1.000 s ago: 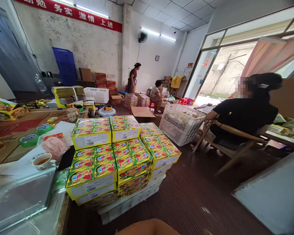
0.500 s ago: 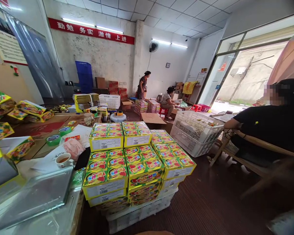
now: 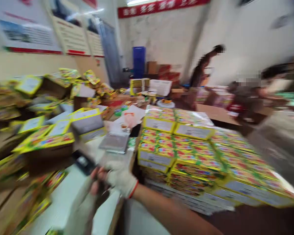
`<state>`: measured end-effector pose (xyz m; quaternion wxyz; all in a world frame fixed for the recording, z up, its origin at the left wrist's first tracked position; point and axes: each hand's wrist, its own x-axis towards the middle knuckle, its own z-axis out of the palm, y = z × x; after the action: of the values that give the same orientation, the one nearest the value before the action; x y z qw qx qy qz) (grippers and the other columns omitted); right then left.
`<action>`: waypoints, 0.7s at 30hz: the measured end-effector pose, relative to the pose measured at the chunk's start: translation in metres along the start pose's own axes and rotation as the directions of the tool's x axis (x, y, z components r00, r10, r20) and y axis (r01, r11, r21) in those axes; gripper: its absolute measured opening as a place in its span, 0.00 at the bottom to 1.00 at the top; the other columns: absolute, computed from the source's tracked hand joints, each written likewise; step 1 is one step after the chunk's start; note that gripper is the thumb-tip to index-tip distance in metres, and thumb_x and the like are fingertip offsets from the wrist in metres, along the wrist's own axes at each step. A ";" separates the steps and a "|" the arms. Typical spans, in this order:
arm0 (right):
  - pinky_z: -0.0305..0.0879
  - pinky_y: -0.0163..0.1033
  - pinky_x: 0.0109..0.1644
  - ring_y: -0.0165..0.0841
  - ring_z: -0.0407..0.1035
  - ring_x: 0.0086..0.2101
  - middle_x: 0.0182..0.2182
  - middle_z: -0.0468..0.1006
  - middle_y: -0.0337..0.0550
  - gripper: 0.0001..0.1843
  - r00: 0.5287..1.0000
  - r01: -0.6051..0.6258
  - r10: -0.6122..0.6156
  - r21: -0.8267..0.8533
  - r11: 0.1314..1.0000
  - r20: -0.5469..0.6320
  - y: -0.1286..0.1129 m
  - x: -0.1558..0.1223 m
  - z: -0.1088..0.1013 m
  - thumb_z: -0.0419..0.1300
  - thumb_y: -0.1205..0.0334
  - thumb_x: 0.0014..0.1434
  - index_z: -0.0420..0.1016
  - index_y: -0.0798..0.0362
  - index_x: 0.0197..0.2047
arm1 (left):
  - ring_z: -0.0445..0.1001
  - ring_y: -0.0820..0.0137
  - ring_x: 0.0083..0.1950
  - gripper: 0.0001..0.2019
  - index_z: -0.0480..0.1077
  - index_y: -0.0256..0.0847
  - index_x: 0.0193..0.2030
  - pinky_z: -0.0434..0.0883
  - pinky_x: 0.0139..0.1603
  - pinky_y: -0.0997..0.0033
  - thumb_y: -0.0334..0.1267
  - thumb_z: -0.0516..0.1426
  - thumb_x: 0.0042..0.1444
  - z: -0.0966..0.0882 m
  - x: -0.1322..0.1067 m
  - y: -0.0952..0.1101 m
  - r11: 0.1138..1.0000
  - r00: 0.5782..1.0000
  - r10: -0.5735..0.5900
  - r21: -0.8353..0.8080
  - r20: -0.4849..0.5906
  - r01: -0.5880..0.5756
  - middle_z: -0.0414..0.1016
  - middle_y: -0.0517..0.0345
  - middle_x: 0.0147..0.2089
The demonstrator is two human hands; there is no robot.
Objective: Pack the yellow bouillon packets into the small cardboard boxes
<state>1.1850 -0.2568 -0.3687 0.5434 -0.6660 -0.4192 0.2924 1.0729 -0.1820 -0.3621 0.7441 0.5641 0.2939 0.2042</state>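
Low in the head view, my left hand [image 3: 82, 202] and my right hand [image 3: 120, 179] meet over the white tabletop [image 3: 63, 199]. Both wear pale gloves that leave the fingertips bare; an orange band edges the right cuff. Their fingers are bent in against each other, and blur hides what lies between them. Just beyond the fingertips is a dark flat object [image 3: 83, 162] with a pale patch, its kind unclear. Open yellow-edged cartons [image 3: 87, 122] and a heap of printed packets and boxes [image 3: 51, 86] spread to the left. A clear flat case [image 3: 114, 142] lies past my right hand.
Shrink-wrapped yellow boxes [image 3: 156, 145] are stacked beside the table on a white crate [image 3: 191, 199]. Behind are an opened cardboard box [image 3: 217, 114], a blue stack [image 3: 139, 62], a standing person [image 3: 202, 70] and another person [image 3: 271, 78] at right.
My view has swung left and down, so the box stack now sits farther right. Both gloved hands have come into view; the seated person in black has gone out of it.
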 end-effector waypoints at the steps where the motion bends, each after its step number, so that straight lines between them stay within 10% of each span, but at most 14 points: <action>1: 0.60 0.30 0.24 0.24 0.63 0.22 0.27 0.72 0.36 0.26 1.000 -0.015 0.014 0.081 0.997 0.010 0.002 0.000 0.003 0.50 0.38 0.66 0.72 0.53 0.38 | 0.78 0.61 0.48 0.31 0.70 0.49 0.61 0.78 0.48 0.58 0.56 0.67 0.52 -0.003 -0.010 0.000 1.000 0.999 -0.011 -0.013 -0.034 0.011 0.75 0.49 0.60; 6: 0.53 0.31 0.22 0.24 0.61 0.19 0.20 0.69 0.34 0.29 0.984 -0.177 0.168 0.392 0.903 0.056 -0.007 -0.009 0.009 0.68 0.34 0.43 0.71 0.53 0.31 | 0.77 0.59 0.51 0.43 0.68 0.44 0.65 0.76 0.47 0.61 0.65 0.66 0.46 -0.003 -0.042 0.005 0.996 1.000 0.017 -0.086 -0.011 -0.018 0.71 0.44 0.64; 21: 0.52 0.33 0.23 0.25 0.59 0.20 0.19 0.67 0.33 0.32 0.986 -0.147 0.113 0.325 0.934 0.121 -0.037 -0.034 0.025 0.68 0.31 0.43 0.74 0.54 0.32 | 0.73 0.72 0.36 0.38 0.67 0.36 0.59 0.68 0.36 0.72 0.56 0.69 0.47 -0.010 -0.076 0.010 0.977 0.988 0.154 -0.147 0.007 -0.151 0.78 0.50 0.42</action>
<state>1.1385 -0.2725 -0.3414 0.6058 -0.5752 -0.3457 0.4273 1.0099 -0.2209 -0.3385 0.7683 0.5307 0.2272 0.2765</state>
